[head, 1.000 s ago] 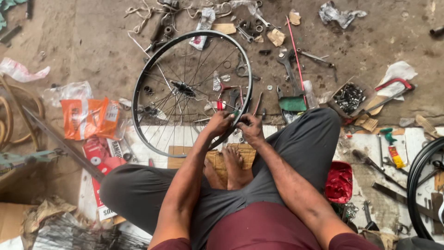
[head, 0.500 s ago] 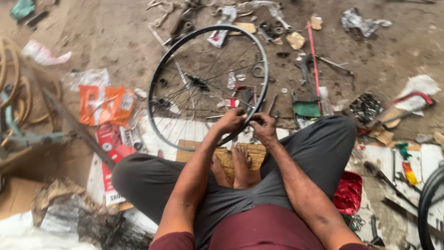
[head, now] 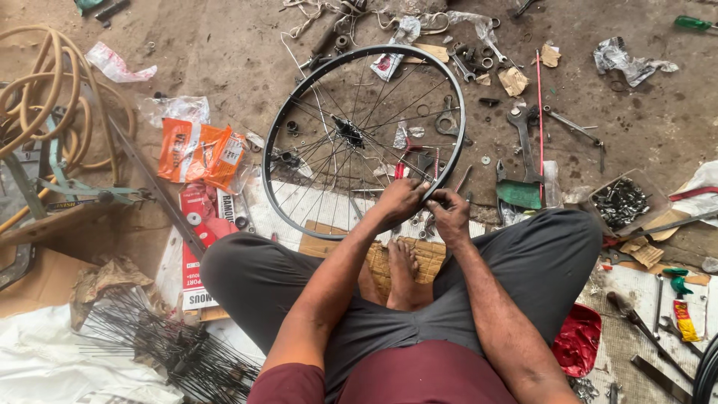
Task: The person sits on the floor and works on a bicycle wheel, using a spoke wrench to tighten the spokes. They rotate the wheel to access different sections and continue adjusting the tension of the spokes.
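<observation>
head view | wheel (head: 364, 139) lying flat on the floor before crossed legs | left hand (head: 402, 200) and right hand (head: 449, 214) both pinching its near rim | step: working spokes; next likely calling for turning the rim

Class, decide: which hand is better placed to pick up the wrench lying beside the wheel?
Right hand, probably: the wrench lies on its side of the wheel; the left hand grips the rim farther away.

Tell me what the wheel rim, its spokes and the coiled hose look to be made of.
Wheel rim: likely metal, dark smooth finish, thin rigid hoop. Spokes: thin bright wire, probably steel, glinting. Coiled hose: looks like rubber or plastic, dull yellowish, bending in loose loops.
</observation>
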